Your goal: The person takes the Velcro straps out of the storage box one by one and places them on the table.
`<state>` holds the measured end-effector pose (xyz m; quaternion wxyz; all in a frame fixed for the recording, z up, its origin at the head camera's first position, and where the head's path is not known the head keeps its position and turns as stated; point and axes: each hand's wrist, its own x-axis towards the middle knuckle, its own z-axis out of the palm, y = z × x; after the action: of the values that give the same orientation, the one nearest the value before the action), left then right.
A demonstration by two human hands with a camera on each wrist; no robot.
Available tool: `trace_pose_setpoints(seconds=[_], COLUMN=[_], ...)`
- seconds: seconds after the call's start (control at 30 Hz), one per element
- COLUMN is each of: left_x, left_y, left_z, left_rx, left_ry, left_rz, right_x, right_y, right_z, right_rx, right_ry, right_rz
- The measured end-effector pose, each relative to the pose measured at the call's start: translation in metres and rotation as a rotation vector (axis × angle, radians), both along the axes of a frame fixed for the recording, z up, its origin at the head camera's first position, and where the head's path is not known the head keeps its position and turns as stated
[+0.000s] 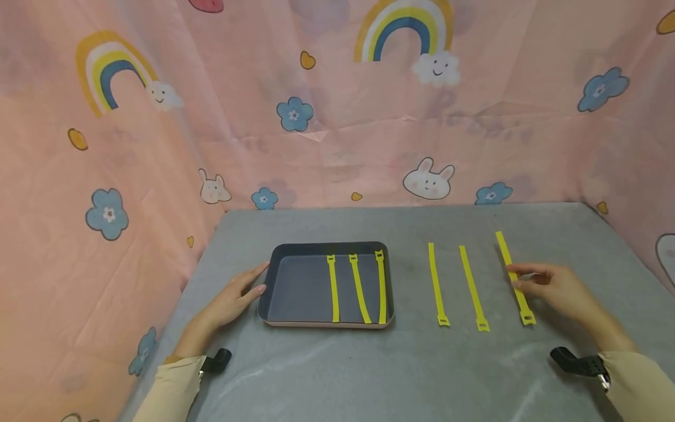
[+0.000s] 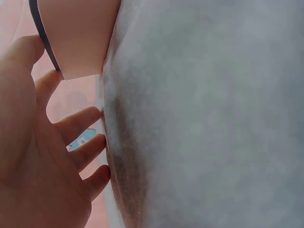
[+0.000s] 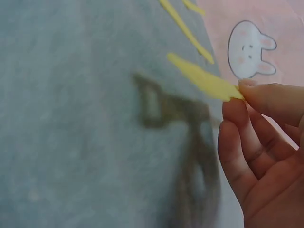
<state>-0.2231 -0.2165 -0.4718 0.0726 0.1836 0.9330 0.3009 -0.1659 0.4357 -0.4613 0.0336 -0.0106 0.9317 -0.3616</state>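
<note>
My right hand [image 1: 559,293] pinches a yellow cable strap [image 1: 506,252] near its middle, between thumb and fingers. In the right wrist view, that strap [image 3: 204,81] stands out above its shadow on the table. At the left end of a dark grey baking tray [image 1: 297,287], my left hand [image 1: 232,302] rests with thumb and finger against the rim; its other fingers are loosely extended in the left wrist view. Three yellow straps lie side by side in the tray's right half, slotted heads away from me. Two more straps [image 1: 435,284] [image 1: 473,287] lie on the table, heads towards me.
The grey cloth-covered table [image 1: 411,369] runs back to a pink patterned curtain [image 1: 337,158], which also hangs along both sides. Black camera mounts [image 1: 575,360] sit on both wrists, close over the table.
</note>
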Motion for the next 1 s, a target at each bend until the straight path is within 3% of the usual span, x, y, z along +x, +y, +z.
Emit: trace_pose_setpoints(seconds=[0.67, 1.0], left_x=[0.005, 0.004], left_y=[0.001, 0.001], left_z=[-0.002, 0.001], left_rx=[-0.012, 0.01], left_ry=[0.009, 0.014], left_rz=[-0.004, -0.004], right_x=[0.012, 0.009], right_y=[0.003, 0.0], right_z=[-0.022, -0.022], right_rx=[0.035, 0.047], right_ry=[-0.094, -0.041], right_rz=[-0.018, -0.029])
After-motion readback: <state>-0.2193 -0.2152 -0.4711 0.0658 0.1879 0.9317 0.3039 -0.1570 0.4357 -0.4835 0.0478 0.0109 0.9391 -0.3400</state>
